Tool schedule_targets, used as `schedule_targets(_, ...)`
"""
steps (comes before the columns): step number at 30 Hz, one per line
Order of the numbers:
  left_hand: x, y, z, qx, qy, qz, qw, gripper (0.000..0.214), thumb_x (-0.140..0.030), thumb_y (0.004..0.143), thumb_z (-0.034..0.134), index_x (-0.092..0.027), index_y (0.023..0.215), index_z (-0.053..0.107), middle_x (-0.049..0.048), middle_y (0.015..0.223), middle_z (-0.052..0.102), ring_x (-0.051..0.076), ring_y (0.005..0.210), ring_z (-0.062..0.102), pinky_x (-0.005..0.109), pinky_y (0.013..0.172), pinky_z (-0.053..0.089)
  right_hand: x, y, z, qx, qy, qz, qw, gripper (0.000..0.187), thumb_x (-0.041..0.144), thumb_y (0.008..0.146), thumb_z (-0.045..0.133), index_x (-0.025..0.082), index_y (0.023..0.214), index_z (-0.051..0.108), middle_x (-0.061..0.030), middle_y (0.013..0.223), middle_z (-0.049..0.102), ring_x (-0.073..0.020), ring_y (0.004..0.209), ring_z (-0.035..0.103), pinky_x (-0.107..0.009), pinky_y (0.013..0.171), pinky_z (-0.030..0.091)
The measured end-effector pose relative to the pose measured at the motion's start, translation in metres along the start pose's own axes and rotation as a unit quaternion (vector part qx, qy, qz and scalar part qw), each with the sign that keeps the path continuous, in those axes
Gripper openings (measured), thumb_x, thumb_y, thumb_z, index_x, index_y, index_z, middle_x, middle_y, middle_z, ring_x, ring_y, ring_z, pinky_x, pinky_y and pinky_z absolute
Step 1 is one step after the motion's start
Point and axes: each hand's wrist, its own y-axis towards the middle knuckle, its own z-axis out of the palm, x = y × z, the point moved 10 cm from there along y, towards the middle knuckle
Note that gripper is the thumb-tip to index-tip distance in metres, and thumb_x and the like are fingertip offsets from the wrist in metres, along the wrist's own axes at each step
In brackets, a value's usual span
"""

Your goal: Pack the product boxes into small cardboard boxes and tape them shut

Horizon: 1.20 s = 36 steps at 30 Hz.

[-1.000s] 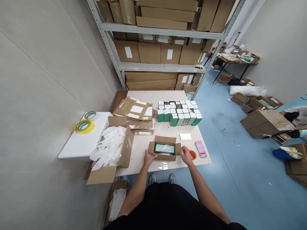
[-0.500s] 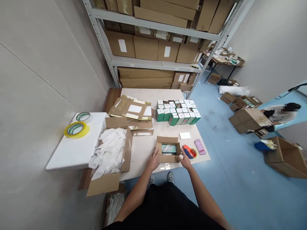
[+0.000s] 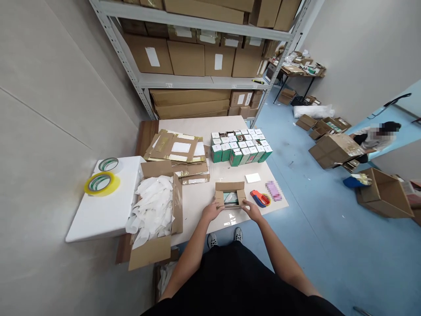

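Observation:
A small cardboard box (image 3: pixel 229 186) sits at the near edge of the table, its back flap raised and its side flaps bent inward. Inside shows a green and white item (image 3: pixel 230 197), partly covered by the side flaps. At the box's near left corner, my left hand (image 3: pixel 212 211) grips the cardboard with closed fingers. My right hand (image 3: pixel 252 211) pinches the near right corner. Just right of it lies a red and blue tape dispenser (image 3: pixel 260 198). A white card (image 3: pixel 253 177) rests behind the dispenser, and a blurred pink object (image 3: pixel 273 191) lies to its right.
Green-and-white cartons (image 3: pixel 243 147) stand in rows farther back. Flattened cardboard (image 3: pixel 176 147) is stacked left of them. An open carton of white paper (image 3: pixel 154 206) stands at left, beside tape rolls (image 3: pixel 101 183) on a white block. Shelving (image 3: pixel 197 82) rises behind; a person (image 3: pixel 378 136) sits far right.
The box's side flaps have folded inward, and its near flap, flat before, now stands up. Both hands have moved slightly up along the near corners. The camera view has shifted.

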Motion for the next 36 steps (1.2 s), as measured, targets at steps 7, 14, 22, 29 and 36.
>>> schedule_targets(7,-0.013,-0.003,-0.021,-0.185,0.027,-0.033,0.982,0.051,-0.028,0.099,0.055,-0.025,0.15,0.054,0.0092,0.151,0.057,0.025,0.129,0.059,0.034,0.105,0.049,-0.016,0.01,-0.01,-0.121,-0.058,0.16,0.978,0.061,0.048,0.086,0.066,0.015,0.137,0.061,-0.0177,0.127,0.068,-0.0321,0.113,0.067,-0.039,0.093,0.053)
schedule_targets(14,-0.041,0.031,-0.038,-0.151,0.107,-0.012,0.983,0.097,-0.014,0.082,0.068,-0.031,0.166,0.022,0.0069,0.176,0.011,0.034,0.157,0.025,0.044,0.117,0.04,-0.037,0.006,-0.002,-0.099,-0.019,0.264,0.959,0.09,0.055,0.081,0.073,0.009,0.152,0.044,-0.0235,0.145,0.058,-0.0359,0.134,0.058,-0.039,0.105,0.048)
schedule_targets(22,-0.068,0.055,-0.06,-0.099,0.184,0.033,0.977,0.074,-0.016,0.086,0.06,-0.026,0.158,0.043,0.0144,0.15,0.052,0.032,0.147,0.038,0.042,0.115,0.038,-0.036,0.015,-0.007,-0.072,-0.03,0.265,0.961,0.092,0.052,0.079,0.075,0.014,0.155,0.04,-0.0214,0.15,0.054,-0.0344,0.141,0.052,-0.04,0.11,0.045)
schedule_targets(29,-0.06,0.025,0.008,-0.054,0.203,0.027,0.977,0.06,-0.032,0.098,0.05,-0.028,0.158,0.045,0.0123,0.169,0.033,0.037,0.157,0.02,0.051,0.119,0.034,-0.048,0.023,-0.006,-0.093,0.007,0.234,0.968,0.093,0.052,0.073,0.079,0.015,0.152,0.045,-0.0245,0.149,0.053,-0.039,0.136,0.056,-0.044,0.104,0.05)
schedule_targets(36,-0.062,0.017,0.037,-0.051,0.201,-0.058,0.977,0.062,-0.04,0.103,0.041,-0.024,0.163,0.036,0.0141,0.173,0.02,0.039,0.16,0.013,0.054,0.119,0.036,-0.041,0.045,-0.023,-0.076,0.004,0.122,0.99,0.072,0.041,0.085,0.069,0.014,0.149,0.05,-0.0207,0.153,0.052,-0.035,0.144,0.047,-0.042,0.116,0.041)
